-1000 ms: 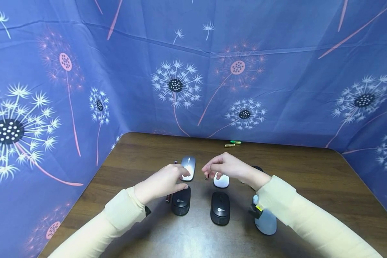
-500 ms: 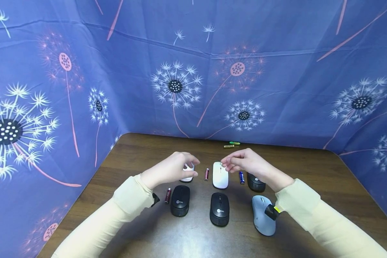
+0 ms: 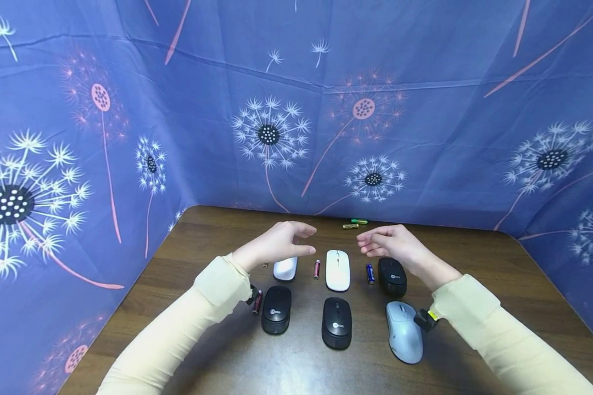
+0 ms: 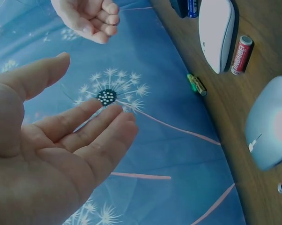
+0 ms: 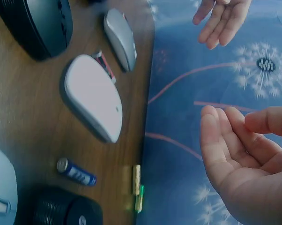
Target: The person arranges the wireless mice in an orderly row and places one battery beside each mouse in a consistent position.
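My left hand (image 3: 285, 242) hovers over the silver-white mouse (image 3: 285, 269), fingers relaxed and nothing in them; its bare palm shows in the left wrist view. Across from it, my right hand (image 3: 392, 241) hangs above the black mouse (image 3: 392, 277) at the right, loosely curled and holding nothing. Between the hands lies a white mouse (image 3: 337, 271). A red battery (image 3: 317, 269) lies left of this mouse and a blue battery (image 3: 370, 274) lies to its right. Another red battery (image 3: 257, 303) is partly covered by the left wrist's camera.
Nearer the front stand two black mice, one at the left (image 3: 277, 310) and one in the middle (image 3: 336, 323), with a grey-blue mouse (image 3: 404, 332) at the right. A gold battery (image 3: 350, 226) and a green one (image 3: 359, 221) lie by the back edge, before the blue cloth (image 3: 425, 109).
My right hand has left the red battery, which now lies beside the white mouse, and moved right, away from it. My left hand has risen up and to the right over the silver-white mouse.
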`<state>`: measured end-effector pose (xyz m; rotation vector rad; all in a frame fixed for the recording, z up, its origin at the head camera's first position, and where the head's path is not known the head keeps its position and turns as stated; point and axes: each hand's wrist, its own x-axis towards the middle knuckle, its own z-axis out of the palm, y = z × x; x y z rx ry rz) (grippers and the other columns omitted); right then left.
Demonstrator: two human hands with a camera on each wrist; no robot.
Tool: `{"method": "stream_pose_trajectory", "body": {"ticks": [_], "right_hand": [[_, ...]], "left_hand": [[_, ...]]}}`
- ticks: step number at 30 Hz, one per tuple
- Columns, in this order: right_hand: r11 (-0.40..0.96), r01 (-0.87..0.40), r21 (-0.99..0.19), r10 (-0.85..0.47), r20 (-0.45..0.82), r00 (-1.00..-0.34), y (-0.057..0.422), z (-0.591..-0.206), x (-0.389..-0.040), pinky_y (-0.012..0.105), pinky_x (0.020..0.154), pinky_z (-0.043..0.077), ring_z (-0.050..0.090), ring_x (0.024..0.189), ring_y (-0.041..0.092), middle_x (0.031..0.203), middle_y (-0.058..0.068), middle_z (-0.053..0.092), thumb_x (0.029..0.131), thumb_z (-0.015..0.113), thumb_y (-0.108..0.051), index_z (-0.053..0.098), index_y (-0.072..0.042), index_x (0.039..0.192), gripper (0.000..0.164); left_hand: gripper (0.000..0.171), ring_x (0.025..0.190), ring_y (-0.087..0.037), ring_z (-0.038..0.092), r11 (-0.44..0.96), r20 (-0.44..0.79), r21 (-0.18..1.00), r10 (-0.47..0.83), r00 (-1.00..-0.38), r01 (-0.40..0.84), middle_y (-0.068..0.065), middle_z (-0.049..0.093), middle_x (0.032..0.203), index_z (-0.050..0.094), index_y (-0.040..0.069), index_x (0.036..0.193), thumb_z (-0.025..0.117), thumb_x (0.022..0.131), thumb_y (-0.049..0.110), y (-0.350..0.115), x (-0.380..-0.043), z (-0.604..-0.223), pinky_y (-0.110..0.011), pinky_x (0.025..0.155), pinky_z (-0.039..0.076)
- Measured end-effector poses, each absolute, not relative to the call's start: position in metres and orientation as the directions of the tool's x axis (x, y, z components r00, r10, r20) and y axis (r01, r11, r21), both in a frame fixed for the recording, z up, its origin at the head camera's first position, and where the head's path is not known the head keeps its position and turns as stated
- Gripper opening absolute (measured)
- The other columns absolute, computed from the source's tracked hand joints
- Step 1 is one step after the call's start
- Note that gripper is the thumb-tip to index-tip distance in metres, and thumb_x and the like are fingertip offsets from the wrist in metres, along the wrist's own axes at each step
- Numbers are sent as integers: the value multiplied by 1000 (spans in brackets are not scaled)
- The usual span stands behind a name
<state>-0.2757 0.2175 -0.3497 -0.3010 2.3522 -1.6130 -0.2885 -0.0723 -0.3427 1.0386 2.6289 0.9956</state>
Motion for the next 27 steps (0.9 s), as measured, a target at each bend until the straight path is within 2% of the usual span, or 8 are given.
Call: {"method": "stream_pose_trajectory", "body": {"ticks": [5,15,20,24,27], "right_hand": [[343,16,-939,-272,-116,-955,227,-355,-284,36,88,52,66,96,20,112,17,65,100,41,-10,49,16,125,36],[377,51,-925,-169,-123,-978,236,-364,-298,30,86,53,65,99,20,111,16,65,101,39,-11,50,11,127,35],[360,56,-931,-135,-111,-985,238,-370,-307,34,89,52,66,92,15,105,11,67,100,42,-12,51,11,126,35],[376,59,-925,-100,-104,-990,237,-377,-315,31,84,54,66,82,7,97,6,68,100,43,-12,52,11,125,35],[390,66,-918,-78,-104,-991,236,-381,-319,32,84,54,65,80,7,94,6,68,100,43,-12,53,11,124,34]], "left_hand": [[48,122,-24,53,537,77,670,635,-768,512,-13,54,135,51,1,132,63,91,23,-65,-299,-343,-39,102,43],[44,116,-20,58,558,55,675,614,-787,483,-10,58,130,53,3,131,59,93,24,-43,-312,-349,-31,97,46],[42,112,-20,59,572,70,657,601,-796,490,-11,61,125,54,3,129,58,94,24,-30,-318,-354,-31,94,47],[41,111,-23,59,576,99,650,583,-807,495,-14,62,122,54,0,128,57,93,21,-19,-324,-360,-32,94,47],[39,109,-22,60,595,101,638,565,-819,489,-13,64,118,56,0,126,57,93,20,-12,-329,-364,-31,94,47]]}}
